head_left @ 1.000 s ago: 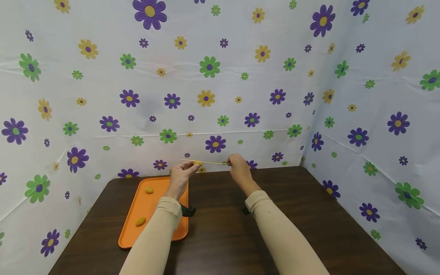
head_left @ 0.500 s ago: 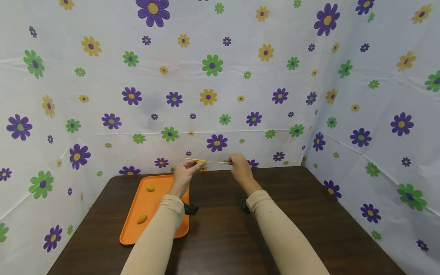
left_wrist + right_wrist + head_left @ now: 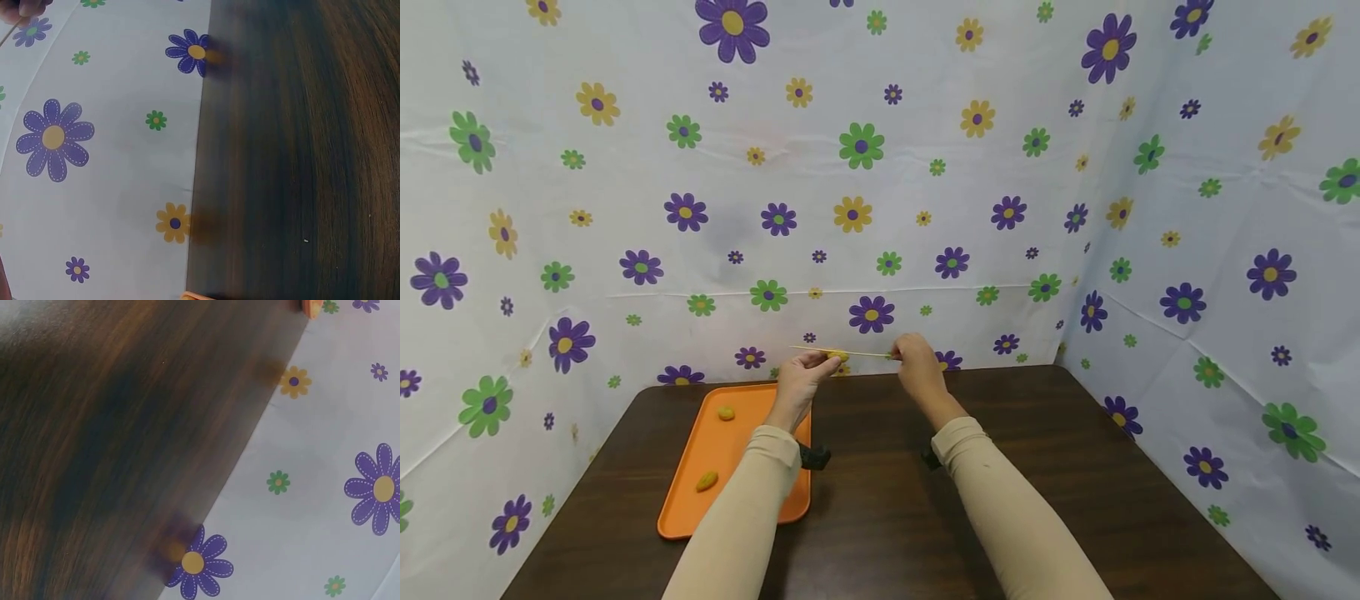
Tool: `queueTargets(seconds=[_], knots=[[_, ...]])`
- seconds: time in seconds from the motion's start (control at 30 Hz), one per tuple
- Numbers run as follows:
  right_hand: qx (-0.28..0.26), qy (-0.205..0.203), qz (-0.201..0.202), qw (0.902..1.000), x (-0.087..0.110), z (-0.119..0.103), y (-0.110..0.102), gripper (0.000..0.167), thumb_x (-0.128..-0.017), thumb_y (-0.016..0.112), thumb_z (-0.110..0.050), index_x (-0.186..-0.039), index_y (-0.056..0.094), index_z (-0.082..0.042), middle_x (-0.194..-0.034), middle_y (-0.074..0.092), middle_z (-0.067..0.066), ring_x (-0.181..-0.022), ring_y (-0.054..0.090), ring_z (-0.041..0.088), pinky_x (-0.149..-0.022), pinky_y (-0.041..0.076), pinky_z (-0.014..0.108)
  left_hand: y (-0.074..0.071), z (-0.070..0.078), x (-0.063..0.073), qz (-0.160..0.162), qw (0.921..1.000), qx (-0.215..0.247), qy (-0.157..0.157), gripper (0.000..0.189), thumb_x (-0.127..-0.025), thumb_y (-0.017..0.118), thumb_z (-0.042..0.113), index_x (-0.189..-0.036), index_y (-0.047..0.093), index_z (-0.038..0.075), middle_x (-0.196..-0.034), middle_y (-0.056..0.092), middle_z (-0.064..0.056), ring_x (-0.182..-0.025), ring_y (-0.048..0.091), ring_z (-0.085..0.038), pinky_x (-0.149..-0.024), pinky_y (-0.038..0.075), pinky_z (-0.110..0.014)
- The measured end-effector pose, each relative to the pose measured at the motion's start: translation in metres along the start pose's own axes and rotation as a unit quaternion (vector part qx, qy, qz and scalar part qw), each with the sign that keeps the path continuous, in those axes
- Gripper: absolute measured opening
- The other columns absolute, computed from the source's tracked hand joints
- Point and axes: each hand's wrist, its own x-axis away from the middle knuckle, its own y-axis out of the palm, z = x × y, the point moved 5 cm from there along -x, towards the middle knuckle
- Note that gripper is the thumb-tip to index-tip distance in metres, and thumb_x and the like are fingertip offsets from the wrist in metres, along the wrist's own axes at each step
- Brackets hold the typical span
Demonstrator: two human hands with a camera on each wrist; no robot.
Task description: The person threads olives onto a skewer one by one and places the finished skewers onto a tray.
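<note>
In the head view my left hand (image 3: 795, 390) pinches a small yellow oval lump (image 3: 838, 356) between thumb and fingers, above the far side of the table. My right hand (image 3: 920, 369) holds the near end of a thin pale-yellow stick (image 3: 871, 354). The stick runs sideways across the lump and sticks out beyond the left fingers; whether it pierces the lump or lies along it, I cannot tell. Two more yellow lumps, a rounder one (image 3: 726, 413) and a longer one (image 3: 707, 481), lie on an orange tray (image 3: 741, 450). Fingertips (image 3: 28, 7) with the stick show in the left wrist view's top corner.
The tray lies at the left of a dark wooden table (image 3: 872, 492), partly under my left forearm. A white flower-patterned sheet (image 3: 730, 183) hangs behind the table and along its sides. Dark wrist devices (image 3: 815, 457) sit under both cuffs.
Both hands keep nearly the same pose, with the lump and stick still held. The stick sticks out slightly farther left past the lump, and the right hand is a little nearer the left.
</note>
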Motion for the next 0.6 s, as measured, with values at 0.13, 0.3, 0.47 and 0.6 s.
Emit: queueTargets(seconds=[0.13,0.3,0.47,0.6], knots=[[-0.005,-0.002,0.001,1.0000,-0.0008,-0.0015,-0.0015,0.024,-0.078,0.069,0.021,-0.079,0.066,-0.002,-0.081,0.066,0.009,-0.082,0.061,0.026,-0.075,0.055,0.036,0.0017,0.0011,0.0006,-0.004,1.0000,-0.004,-0.002,0.029,-0.090,0.076,0.001,-0.114,0.069,-0.013,-0.098,0.076,-0.010,-0.085,0.073,-0.013,-0.084,0.059,-0.026],[-0.005,-0.005,-0.006,1.0000,-0.0013,-0.0018,0.0011,0.025,-0.077,0.068,0.022,-0.079,0.066,-0.002,-0.081,0.065,0.009,-0.081,0.061,0.026,-0.075,0.055,0.036,0.0026,0.0032,0.0014,-0.005,0.9996,-0.027,-0.005,0.031,-0.090,0.077,0.003,-0.114,0.069,-0.013,-0.100,0.076,-0.011,-0.084,0.073,-0.012,-0.082,0.058,-0.024],[-0.006,-0.004,-0.008,0.9999,-0.0015,-0.0037,0.0030,0.024,-0.077,0.068,0.022,-0.080,0.067,-0.002,-0.081,0.065,0.009,-0.081,0.061,0.025,-0.074,0.055,0.035,0.0040,0.0047,0.0024,-0.009,0.9994,-0.032,-0.004,0.031,-0.089,0.077,0.002,-0.115,0.069,-0.013,-0.102,0.076,-0.013,-0.083,0.073,-0.010,-0.082,0.058,-0.023],[-0.005,-0.005,-0.007,0.9999,-0.0026,-0.0071,0.0043,0.024,-0.078,0.067,0.022,-0.080,0.068,-0.002,-0.082,0.067,0.010,-0.082,0.062,0.026,-0.075,0.056,0.036,0.0048,0.0064,0.0039,-0.015,0.9995,-0.029,0.003,0.031,-0.089,0.077,0.000,-0.116,0.069,-0.014,-0.104,0.076,-0.014,-0.084,0.073,-0.010,-0.082,0.058,-0.024]])
